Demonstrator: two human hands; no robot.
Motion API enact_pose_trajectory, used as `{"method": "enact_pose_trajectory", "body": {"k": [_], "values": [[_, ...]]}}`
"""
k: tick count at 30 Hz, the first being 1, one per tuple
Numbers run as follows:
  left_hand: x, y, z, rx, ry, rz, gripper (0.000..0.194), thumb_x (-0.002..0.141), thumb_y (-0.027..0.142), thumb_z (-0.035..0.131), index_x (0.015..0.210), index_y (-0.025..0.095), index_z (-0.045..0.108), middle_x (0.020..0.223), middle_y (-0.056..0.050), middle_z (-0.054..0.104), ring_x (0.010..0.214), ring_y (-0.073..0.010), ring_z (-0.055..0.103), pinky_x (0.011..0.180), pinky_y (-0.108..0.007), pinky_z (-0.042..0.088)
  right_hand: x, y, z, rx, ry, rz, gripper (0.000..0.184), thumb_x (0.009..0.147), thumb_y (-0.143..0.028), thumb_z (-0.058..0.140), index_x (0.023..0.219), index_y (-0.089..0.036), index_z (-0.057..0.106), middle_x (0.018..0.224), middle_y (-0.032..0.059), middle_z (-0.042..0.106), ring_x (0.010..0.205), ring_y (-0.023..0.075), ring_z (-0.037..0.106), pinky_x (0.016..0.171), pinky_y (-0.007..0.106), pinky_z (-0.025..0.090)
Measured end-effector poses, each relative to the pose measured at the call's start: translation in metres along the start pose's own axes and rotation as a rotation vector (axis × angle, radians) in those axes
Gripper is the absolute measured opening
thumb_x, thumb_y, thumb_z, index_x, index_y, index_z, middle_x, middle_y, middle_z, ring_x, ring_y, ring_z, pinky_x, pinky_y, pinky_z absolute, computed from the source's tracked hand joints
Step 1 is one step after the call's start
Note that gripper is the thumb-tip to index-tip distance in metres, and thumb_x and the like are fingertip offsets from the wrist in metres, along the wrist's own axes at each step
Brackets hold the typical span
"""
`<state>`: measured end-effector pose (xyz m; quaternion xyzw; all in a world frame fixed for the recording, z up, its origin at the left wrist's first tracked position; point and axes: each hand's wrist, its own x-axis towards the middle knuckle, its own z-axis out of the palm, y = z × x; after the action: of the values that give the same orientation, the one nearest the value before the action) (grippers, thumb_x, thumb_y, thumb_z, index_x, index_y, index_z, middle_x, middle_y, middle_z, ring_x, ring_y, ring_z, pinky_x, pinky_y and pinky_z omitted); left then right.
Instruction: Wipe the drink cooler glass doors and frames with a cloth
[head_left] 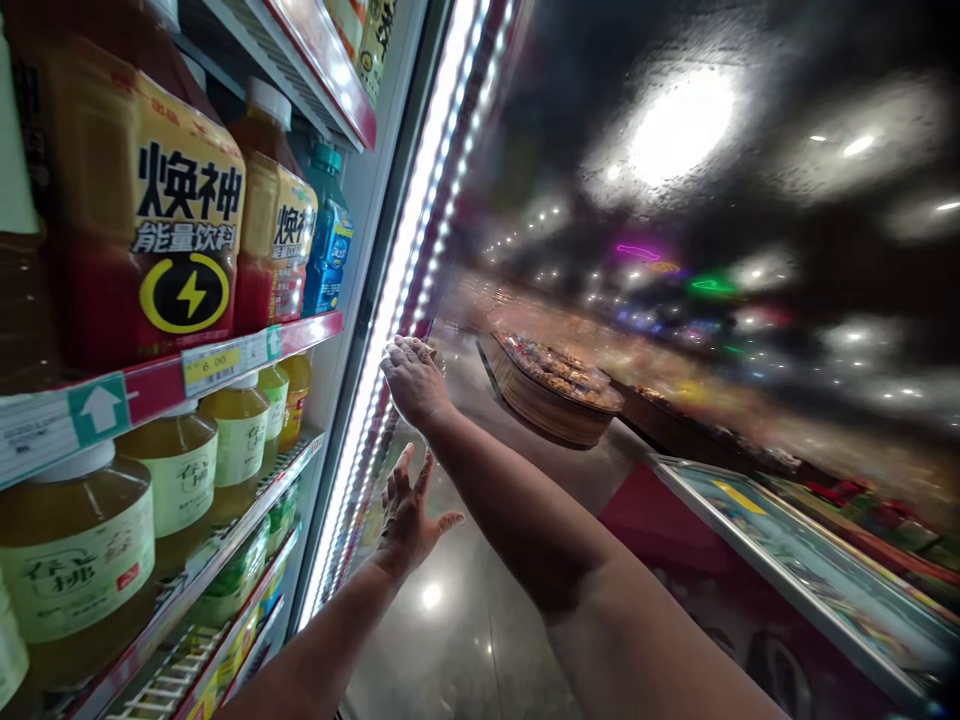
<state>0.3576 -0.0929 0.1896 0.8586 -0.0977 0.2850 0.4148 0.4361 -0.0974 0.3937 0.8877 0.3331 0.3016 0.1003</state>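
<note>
I stand at an open drinks cooler with its fogged glass door (675,250) swung out to my right. My right hand (412,380) presses against the inner side of the door near its lit edge (397,270), fingers bent and resting on the glass, holding nothing. Lower down, my left hand (409,515) is open with fingers spread, also against or just off the door near the same edge. Neither hand touches the bottles.
Cooler shelves on the left hold red-and-yellow energy drink bottles (150,210), a blue bottle (328,245) and amber juice bottles (75,560), with price strips (210,365). Through the glass I see a round display of goods (559,390) and a chest freezer (795,560).
</note>
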Motion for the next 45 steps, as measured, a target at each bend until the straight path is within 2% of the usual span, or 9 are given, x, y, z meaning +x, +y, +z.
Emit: {"method": "enact_pose_trajectory", "body": {"k": [6,11,14,18,24,30,34,40,45], "values": [[0.0,0.001,-0.001,0.003,-0.014,-0.008,0.088,0.071,0.031,0.079,0.15,0.025,0.041,0.16,-0.018,0.025,0.143,-0.0387,0.035,0.109,-0.059,0.039,0.016,0.001,0.008,-0.024,0.147,0.104,0.041,0.101,-0.011,0.035,0.135,-0.006,0.057,0.154,0.0185,0.045,0.15,0.0239,0.032,0.129,0.046,0.018],[0.0,0.002,-0.002,0.013,-0.037,-0.039,0.079,0.072,0.033,0.079,0.145,0.022,0.049,0.159,-0.018,0.028,0.14,-0.0395,0.038,0.109,-0.059,0.04,0.012,-0.006,0.023,-0.009,0.055,0.032,0.035,0.101,-0.015,0.039,0.125,-0.009,0.064,0.151,0.0173,0.049,0.149,0.0234,0.035,0.128,0.046,0.018],[-0.001,0.003,-0.002,0.004,-0.031,-0.034,0.085,0.072,0.033,0.079,0.149,0.025,0.043,0.159,-0.017,0.028,0.142,-0.0389,0.036,0.109,-0.059,0.039,0.018,-0.001,0.016,-0.034,0.086,0.028,0.038,0.101,-0.014,0.036,0.128,-0.007,0.062,0.153,0.0181,0.047,0.149,0.0236,0.033,0.129,0.045,0.016],[-0.001,0.002,0.0,-0.017,0.014,-0.004,0.092,0.073,0.036,0.08,0.153,0.029,0.035,0.16,-0.016,0.026,0.143,-0.0383,0.035,0.11,-0.061,0.037,0.031,0.007,0.004,-0.059,0.161,0.109,0.042,0.101,-0.012,0.034,0.136,-0.006,0.057,0.156,0.0197,0.043,0.151,0.0253,0.03,0.129,0.046,0.015],[0.0,0.002,0.001,-0.03,0.022,0.003,0.094,0.071,0.033,0.081,0.153,0.03,0.036,0.161,-0.016,0.025,0.142,-0.0391,0.036,0.111,-0.06,0.038,0.035,0.009,0.002,-0.05,0.158,0.047,0.042,0.098,-0.007,0.037,0.133,-0.005,0.06,0.151,0.019,0.049,0.148,0.0253,0.035,0.128,0.046,0.019],[-0.001,0.002,0.004,-0.035,0.04,0.002,0.1,0.07,0.035,0.083,0.155,0.033,0.03,0.161,-0.016,0.025,0.141,-0.0402,0.038,0.108,-0.062,0.04,0.044,0.017,-0.007,-0.073,0.229,0.094,0.044,0.099,-0.008,0.034,0.134,-0.005,0.06,0.154,0.0182,0.046,0.15,0.0278,0.033,0.128,0.047,0.018],[-0.001,0.001,0.005,-0.038,0.035,0.005,0.102,0.07,0.036,0.083,0.156,0.033,0.028,0.162,-0.016,0.023,0.143,-0.0394,0.035,0.109,-0.062,0.039,0.043,0.02,-0.012,-0.084,0.205,0.044,0.042,0.099,-0.009,0.035,0.132,-0.006,0.061,0.149,0.0174,0.052,0.147,0.0264,0.038,0.128,0.046,0.021],[0.0,0.001,0.004,-0.027,0.008,-0.007,0.102,0.071,0.036,0.082,0.157,0.032,0.027,0.162,-0.017,0.021,0.146,-0.039,0.031,0.111,-0.062,0.036,0.042,0.027,-0.035,-0.079,0.2,0.097,0.046,0.099,-0.007,0.031,0.138,0.0,0.055,0.155,0.0206,0.043,0.15,0.0261,0.03,0.129,0.044,0.015],[0.0,0.001,0.004,-0.025,0.002,-0.01,0.099,0.072,0.036,0.081,0.156,0.033,0.028,0.161,-0.015,0.025,0.143,-0.0393,0.035,0.11,-0.062,0.037,0.037,0.027,-0.036,-0.081,0.125,0.037,0.042,0.099,-0.008,0.036,0.134,-0.003,0.058,0.152,0.0197,0.048,0.149,0.025,0.034,0.129,0.044,0.017]]}}
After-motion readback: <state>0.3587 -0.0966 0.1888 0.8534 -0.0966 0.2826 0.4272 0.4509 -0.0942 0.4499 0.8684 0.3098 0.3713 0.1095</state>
